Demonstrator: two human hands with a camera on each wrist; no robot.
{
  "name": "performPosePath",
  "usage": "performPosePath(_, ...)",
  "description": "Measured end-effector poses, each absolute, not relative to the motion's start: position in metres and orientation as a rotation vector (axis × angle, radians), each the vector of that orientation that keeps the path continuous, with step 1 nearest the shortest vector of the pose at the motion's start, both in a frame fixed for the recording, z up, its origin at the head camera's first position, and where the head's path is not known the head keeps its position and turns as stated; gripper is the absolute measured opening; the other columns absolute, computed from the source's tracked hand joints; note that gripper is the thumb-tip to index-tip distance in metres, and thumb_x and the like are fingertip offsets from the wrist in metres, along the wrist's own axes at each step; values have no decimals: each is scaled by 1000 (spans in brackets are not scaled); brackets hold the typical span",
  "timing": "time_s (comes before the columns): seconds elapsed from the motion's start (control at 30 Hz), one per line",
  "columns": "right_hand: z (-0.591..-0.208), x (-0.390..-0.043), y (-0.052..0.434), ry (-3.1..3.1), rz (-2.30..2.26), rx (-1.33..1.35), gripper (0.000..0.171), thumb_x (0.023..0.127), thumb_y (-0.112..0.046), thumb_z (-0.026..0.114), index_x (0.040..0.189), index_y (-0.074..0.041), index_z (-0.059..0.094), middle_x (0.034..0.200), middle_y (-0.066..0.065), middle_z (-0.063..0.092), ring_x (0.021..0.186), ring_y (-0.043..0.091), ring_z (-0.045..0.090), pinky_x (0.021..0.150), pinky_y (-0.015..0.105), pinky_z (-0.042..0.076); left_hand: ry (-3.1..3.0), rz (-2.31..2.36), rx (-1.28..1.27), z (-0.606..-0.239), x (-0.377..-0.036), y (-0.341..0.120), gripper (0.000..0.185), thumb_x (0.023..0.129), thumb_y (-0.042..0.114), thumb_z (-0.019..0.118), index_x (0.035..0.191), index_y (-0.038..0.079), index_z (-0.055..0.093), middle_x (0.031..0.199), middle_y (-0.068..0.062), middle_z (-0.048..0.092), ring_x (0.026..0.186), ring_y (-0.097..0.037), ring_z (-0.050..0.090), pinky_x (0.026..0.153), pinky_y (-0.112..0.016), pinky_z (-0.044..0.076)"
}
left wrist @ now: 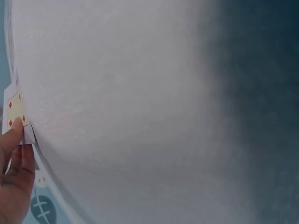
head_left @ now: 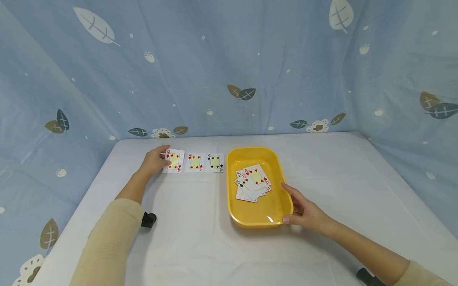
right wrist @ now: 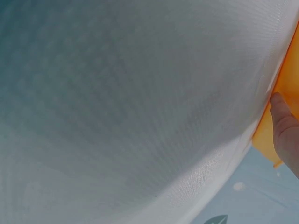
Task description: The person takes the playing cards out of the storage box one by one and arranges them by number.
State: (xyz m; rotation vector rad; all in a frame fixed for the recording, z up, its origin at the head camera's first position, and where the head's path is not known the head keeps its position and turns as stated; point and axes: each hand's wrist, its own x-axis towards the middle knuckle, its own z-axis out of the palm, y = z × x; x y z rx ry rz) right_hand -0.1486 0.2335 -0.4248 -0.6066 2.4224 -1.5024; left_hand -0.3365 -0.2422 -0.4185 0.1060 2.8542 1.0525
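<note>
My left hand (head_left: 154, 161) pinches a four of diamonds playing card (head_left: 174, 161) by its left side, with the thumb on its face. In the left wrist view, the thumb and fingers hold this card at the left edge. To its right lie a four of hearts (head_left: 195, 162) and a four of spades (head_left: 215, 163), face up in a row. My right hand (head_left: 304, 210) grips the right side of a yellow plastic tray (head_left: 254, 216), its fingertips at the rim. Inside the tray is a loose pile of overlapping cards (head_left: 257, 176), a four of hearts on top and fives below.
A white cloth (head_left: 186, 238) covers the table. Behind it hangs a blue curtain (head_left: 200, 71) with leaf prints. A black device (head_left: 148, 219) shows beside the left forearm, and another dark device (head_left: 366, 276) by the right forearm.
</note>
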Motion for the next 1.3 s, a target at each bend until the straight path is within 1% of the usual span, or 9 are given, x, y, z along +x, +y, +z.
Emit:
performPosePath(0.27,-426,-149,234,2420,-1505,-592,89,83,-11,73,150,-5,14,136,38,38,111,45,56,85,35,53,2870,981,132,-421,-337,-242,67,87,1,63,144,-4,29,130,-27,46,112,-37,48,97,-48,40)
performPosePath(0.5,-426,-150,234,2407,-1517,-610,89,83,-11,73,150,-4,14,135,38,40,110,46,56,85,34,53,2867,953,167,-422,-337,-244,64,86,2,64,140,-11,32,128,-30,48,115,-39,48,101,-49,37)
performPosePath(0.63,-426,-150,234,2410,-1513,-610,89,83,-12,73,150,-4,14,134,38,41,110,45,56,86,35,53,2846,948,155,-421,-337,-244,68,85,3,66,142,-9,30,136,-31,42,123,-42,43,105,-51,34)
performPosePath(0.73,-426,-149,234,2407,-1516,-605,89,83,-12,72,150,-5,14,135,38,40,111,45,56,86,35,53,2836,998,166,-421,-338,-244,72,84,3,68,143,-7,28,140,-30,38,126,-43,42,106,-51,34)
performPosePath(0.83,-427,-149,234,2404,-1517,-609,89,83,-13,72,150,-5,14,136,38,39,112,45,55,86,34,53,2806,1129,213,-419,-338,-244,74,84,2,68,145,-4,28,141,-28,40,124,-41,44,103,-50,38)
performPosePath(1.0,-425,-148,234,2410,-1509,-599,90,83,-13,72,150,-4,13,136,38,39,112,45,55,86,35,53,2737,1290,302,-414,-336,-240,73,86,7,68,147,2,28,139,-23,45,122,-37,47,100,-48,42)
performPosePath(1.17,-423,-147,234,2411,-1504,-571,90,83,-13,72,150,-5,13,135,38,40,111,45,56,86,35,53,2743,1326,357,-406,-333,-232,75,87,12,69,149,7,26,139,-19,46,123,-34,47,101,-48,41)
performPosePath(1.3,-423,-147,233,2416,-1497,-571,90,83,-13,72,150,-4,13,136,38,39,112,45,55,86,34,53,2739,1376,442,-401,-330,-224,76,85,14,71,148,8,28,138,-19,47,121,-34,49,102,-47,40)
